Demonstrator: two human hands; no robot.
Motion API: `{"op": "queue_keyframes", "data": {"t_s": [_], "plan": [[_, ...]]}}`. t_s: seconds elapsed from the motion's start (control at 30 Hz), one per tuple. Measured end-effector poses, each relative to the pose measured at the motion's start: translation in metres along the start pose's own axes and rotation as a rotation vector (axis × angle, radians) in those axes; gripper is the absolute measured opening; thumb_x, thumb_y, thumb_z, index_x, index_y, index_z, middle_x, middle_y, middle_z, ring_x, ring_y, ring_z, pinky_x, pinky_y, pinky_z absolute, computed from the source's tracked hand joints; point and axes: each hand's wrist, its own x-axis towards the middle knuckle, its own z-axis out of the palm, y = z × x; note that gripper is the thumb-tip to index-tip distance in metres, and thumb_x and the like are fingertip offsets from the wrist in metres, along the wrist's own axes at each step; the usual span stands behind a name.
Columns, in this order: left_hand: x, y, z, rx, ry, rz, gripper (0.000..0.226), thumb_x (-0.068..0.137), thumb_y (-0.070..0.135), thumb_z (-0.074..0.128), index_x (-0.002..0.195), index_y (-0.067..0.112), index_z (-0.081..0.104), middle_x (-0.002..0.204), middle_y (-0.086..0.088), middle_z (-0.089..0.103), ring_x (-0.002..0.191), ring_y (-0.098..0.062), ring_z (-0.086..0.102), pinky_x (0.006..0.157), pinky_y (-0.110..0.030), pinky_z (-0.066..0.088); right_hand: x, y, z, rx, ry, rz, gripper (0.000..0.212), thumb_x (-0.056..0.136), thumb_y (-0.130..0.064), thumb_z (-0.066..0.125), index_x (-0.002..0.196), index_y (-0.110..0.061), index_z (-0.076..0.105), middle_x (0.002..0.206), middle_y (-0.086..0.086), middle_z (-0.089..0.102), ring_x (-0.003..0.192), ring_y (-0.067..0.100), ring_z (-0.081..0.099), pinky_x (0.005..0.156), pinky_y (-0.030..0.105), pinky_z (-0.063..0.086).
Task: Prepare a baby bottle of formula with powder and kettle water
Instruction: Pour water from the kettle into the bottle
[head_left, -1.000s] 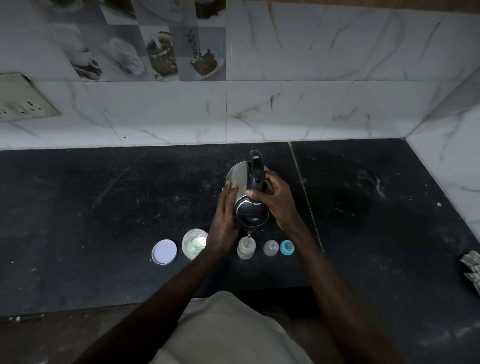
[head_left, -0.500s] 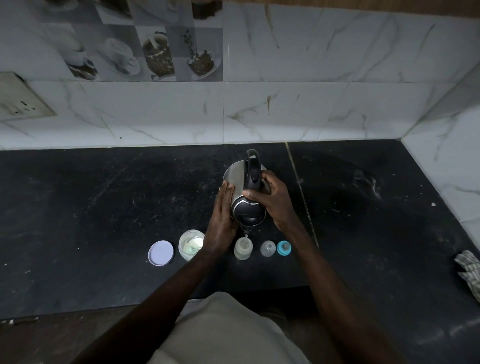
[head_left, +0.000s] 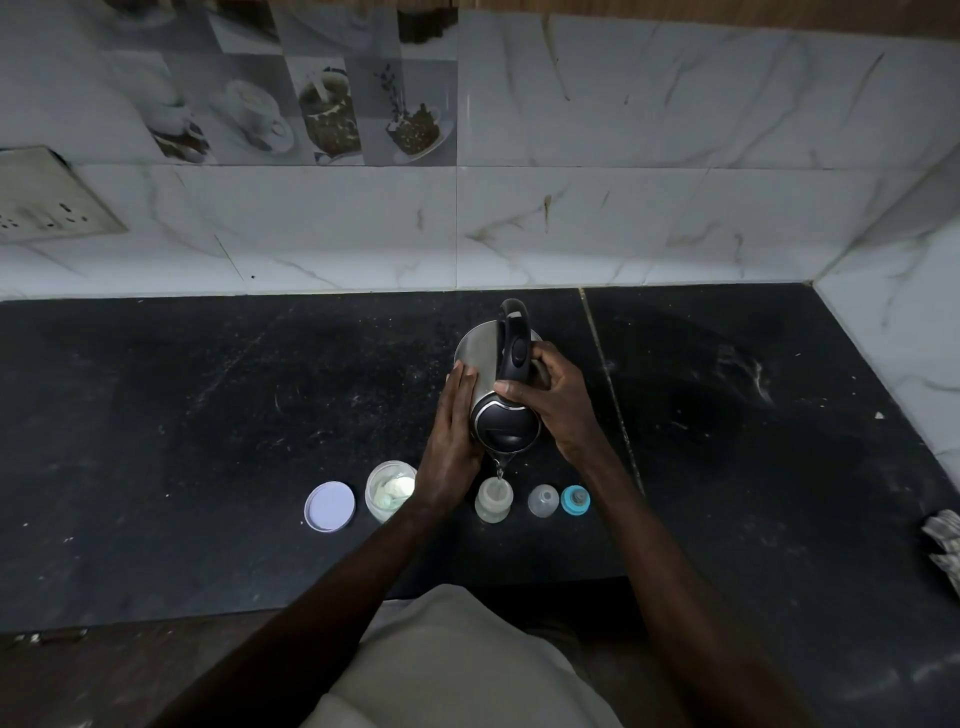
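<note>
A steel kettle with a black lid and handle is tilted toward me over the open baby bottle, and a thin stream of water runs from its spout into the bottle. My right hand grips the black handle. My left hand lies flat against the kettle's left side, fingers together. Left of the bottle stands an open jar of white powder, partly behind my left wrist, with its pale lilac lid beside it. A clear cap and a blue teat ring sit right of the bottle.
Everything stands on a black stone counter near its front edge, backed by a marble-tiled wall. A socket plate is on the wall at left. A crumpled cloth lies at the far right edge.
The kettle stays tilted and water keeps running into the bottle. Both hands hold the same places; only the camera has shifted slightly.
</note>
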Motion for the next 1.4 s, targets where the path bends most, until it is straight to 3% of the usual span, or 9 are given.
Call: {"op": "queue_keyframes", "data": {"t_s": [0.23,0.73,1.03,1.27,1.4], "plan": [[0.0017,-0.0012,-0.0003,-0.009,0.009,0.001,0.107,0.089,-0.009,0.074,0.168,0.02,0.008,0.177,-0.001,0.002,0.163,-0.023,0.012,0.123,-0.051,0.038,0.0003,-0.004,0.0005,-0.02,-0.015,0.0,0.044,0.075,-0.015,0.09,0.114,-0.017,0.069,0.116,0.008,0.074,0.113,0.032,0.07,0.1,0.061,0.055],[0.0013,0.0005,-0.0028,-0.004,-0.004,0.005,0.1,0.09,-0.005,0.074,0.167,0.01,0.012,0.177,-0.006,0.003,0.163,-0.024,0.011,0.123,-0.053,0.038,0.0002,-0.0047,0.0015,-0.038,-0.004,-0.004,0.049,0.074,-0.017,0.091,0.117,-0.013,0.068,0.118,0.01,0.073,0.114,0.03,0.07,0.099,0.06,0.056],[0.0012,0.001,-0.0043,0.001,0.003,-0.004,0.098,0.092,-0.001,0.075,0.167,0.01,0.014,0.177,-0.007,0.005,0.163,-0.025,0.013,0.122,-0.053,0.039,0.0021,-0.0039,0.0018,-0.038,-0.018,-0.004,0.045,0.078,-0.008,0.089,0.117,-0.009,0.067,0.116,0.006,0.073,0.113,0.029,0.07,0.099,0.057,0.057],[0.0027,0.0003,-0.0056,0.012,-0.005,0.0,0.103,0.087,-0.01,0.074,0.167,0.012,0.013,0.177,-0.007,0.004,0.163,-0.024,0.013,0.12,-0.053,0.042,0.0041,-0.0042,0.0024,0.015,-0.029,-0.011,0.048,0.076,-0.009,0.089,0.118,-0.003,0.065,0.117,0.013,0.072,0.114,0.037,0.069,0.1,0.061,0.055],[0.0024,0.0002,-0.0059,0.006,-0.006,-0.013,0.103,0.086,-0.01,0.074,0.167,0.01,0.014,0.176,-0.007,0.005,0.163,-0.023,0.014,0.122,-0.045,0.041,0.0039,-0.0027,0.0032,0.016,-0.031,-0.012,0.047,0.076,-0.007,0.089,0.118,-0.003,0.066,0.115,0.01,0.072,0.114,0.036,0.069,0.099,0.06,0.055]]}}
